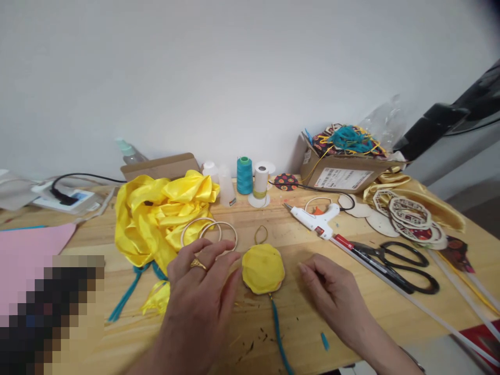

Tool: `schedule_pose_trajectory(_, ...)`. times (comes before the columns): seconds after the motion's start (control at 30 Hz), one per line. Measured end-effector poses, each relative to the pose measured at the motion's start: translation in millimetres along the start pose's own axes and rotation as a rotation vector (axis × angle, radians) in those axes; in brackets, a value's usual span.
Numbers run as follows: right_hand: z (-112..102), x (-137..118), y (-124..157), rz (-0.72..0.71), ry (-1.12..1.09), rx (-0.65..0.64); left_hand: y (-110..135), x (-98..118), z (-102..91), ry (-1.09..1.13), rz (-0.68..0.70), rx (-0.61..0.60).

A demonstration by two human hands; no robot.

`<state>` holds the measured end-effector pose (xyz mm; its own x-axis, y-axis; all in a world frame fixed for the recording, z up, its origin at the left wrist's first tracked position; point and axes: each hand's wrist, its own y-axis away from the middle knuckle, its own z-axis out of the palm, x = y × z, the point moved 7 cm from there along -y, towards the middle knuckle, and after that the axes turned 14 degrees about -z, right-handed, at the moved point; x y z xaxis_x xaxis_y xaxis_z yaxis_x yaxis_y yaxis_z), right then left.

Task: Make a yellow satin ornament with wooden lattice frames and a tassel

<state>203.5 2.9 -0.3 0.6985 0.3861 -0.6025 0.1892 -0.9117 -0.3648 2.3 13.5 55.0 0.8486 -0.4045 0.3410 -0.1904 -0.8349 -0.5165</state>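
Observation:
A round yellow fabric pendant (263, 268) lies flat on the wooden table between my hands. A cord loop (261, 234) sticks out at its top and a teal tassel (278, 333) hangs from its bottom. My left hand (203, 291), with a ring on one finger, is open at the pendant's left. Its fingertips reach over two thin overlapping hoops (219, 223); whether they touch them I cannot tell. To the pendant's right, my right hand (332, 291) is closed with curled fingers, apart from the pendant, and nothing shows in it.
Bunched yellow satin (156, 213) lies left of the hoops. Behind stand a teal thread cone (244, 176) and a white spool (261, 179). A glue gun (318, 219), a marker (375, 265), black-handled scissors (410, 263) and a filled cardboard box (339, 172) are on the right.

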Motion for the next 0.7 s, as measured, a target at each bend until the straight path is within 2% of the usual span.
schedule_pose_trajectory(0.17, 1, -2, -2, 0.011, 0.016, -0.018, 10, 6, 7.4, 0.076, -0.011, -0.004)
schedule_pose_trajectory(0.27, -3, -4, -5, -0.023, 0.045, -0.056, 11, 1, 7.9, 0.14, -0.05, 0.007)
schedule_pose_trajectory(0.4, -29, 0, -14, -0.145, 0.17, -0.045, 7, -11, -1.4, 0.18, -0.078, 0.07)
schedule_pose_trajectory(0.5, -55, 13, -31, -0.25, 0.399, -0.053, 5, -21, -7.5, 0.214, -0.156, 0.132)
schedule_pose_trajectory(0.6, -66, 33, -53, -0.322, 0.583, -0.211, 7, -25, -6.5, 0.282, -0.202, 0.18)
schedule_pose_trajectory(0.7, -64, 51, -72, -0.408, 0.521, -0.38, 12, -28, -4.4, 0.37, -0.234, 0.249)
